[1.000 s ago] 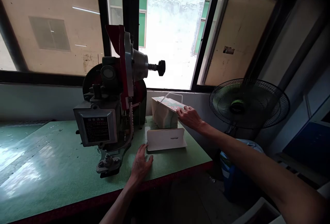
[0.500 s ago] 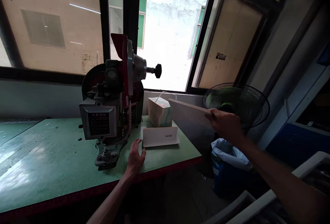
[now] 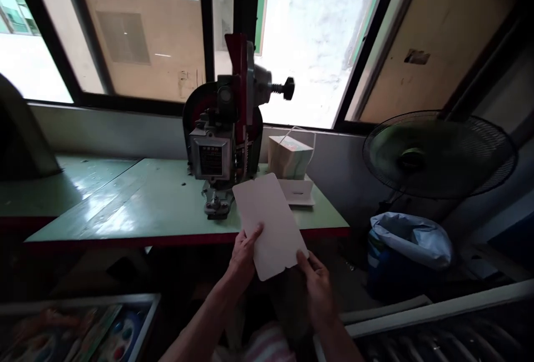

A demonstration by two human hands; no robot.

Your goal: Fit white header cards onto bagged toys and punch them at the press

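A flat white card (image 3: 271, 223) with rounded corners and small notches is held up in front of the table. My left hand (image 3: 244, 253) grips its left edge, thumb on top. At its lower right corner, my right hand (image 3: 315, 281) pinches the card. Behind it a folded white card (image 3: 300, 191) with a small slot lies on the green table (image 3: 167, 206). A bench machine (image 3: 217, 150) with a black knob stands beyond the card, and a pale box-shaped stack with a printed top (image 3: 290, 156) sits to its right.
To the right, a black-caged fan (image 3: 438, 153) stands above a lined bin (image 3: 411, 239). A tray with colourful printed items (image 3: 83, 328) is at the lower left, and another pale-edged tray (image 3: 442, 306) is at the lower right. Windows run behind the table.
My right hand has brought the flat card leftward and down in front of me. The left hand has left the tabletop and now grips the card too. The view has turned left.
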